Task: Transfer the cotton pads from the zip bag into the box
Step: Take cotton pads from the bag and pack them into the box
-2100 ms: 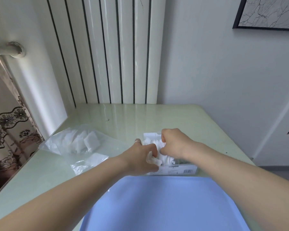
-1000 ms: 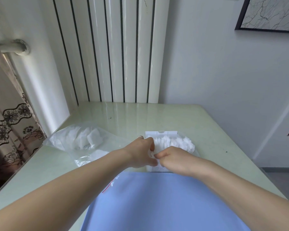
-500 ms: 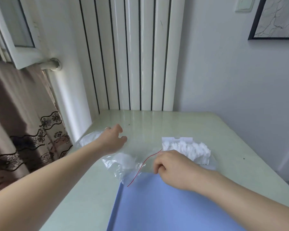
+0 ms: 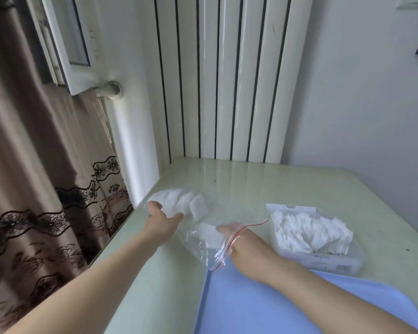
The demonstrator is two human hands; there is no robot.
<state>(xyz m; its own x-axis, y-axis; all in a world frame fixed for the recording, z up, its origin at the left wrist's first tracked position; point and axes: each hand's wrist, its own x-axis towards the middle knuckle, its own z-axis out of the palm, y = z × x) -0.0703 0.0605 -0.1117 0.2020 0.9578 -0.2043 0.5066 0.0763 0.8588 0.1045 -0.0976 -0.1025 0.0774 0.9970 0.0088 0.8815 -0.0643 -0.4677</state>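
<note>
The only view comes from my head, facing forward and down across the pale green table [image 4: 263, 189], close to its near edge. The table fills the lower frame; beyond its far edge the white radiator [image 4: 227, 80] rises into the upper frame.

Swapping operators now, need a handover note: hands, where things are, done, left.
Left hand: on the far end of the zip bag, thumb and fingers spread round the pads there, holding it to the table.
Right hand: fingers pushed in through the bag's red-zip mouth, at the loose pads inside; whether it grips any cannot be told.
Box: right of the bag, open, heaped with cotton pads.
Done: much of the load is boxed.
Left: a stack of pads at the bag's far end, plus the loose ones near the mouth.
</note>
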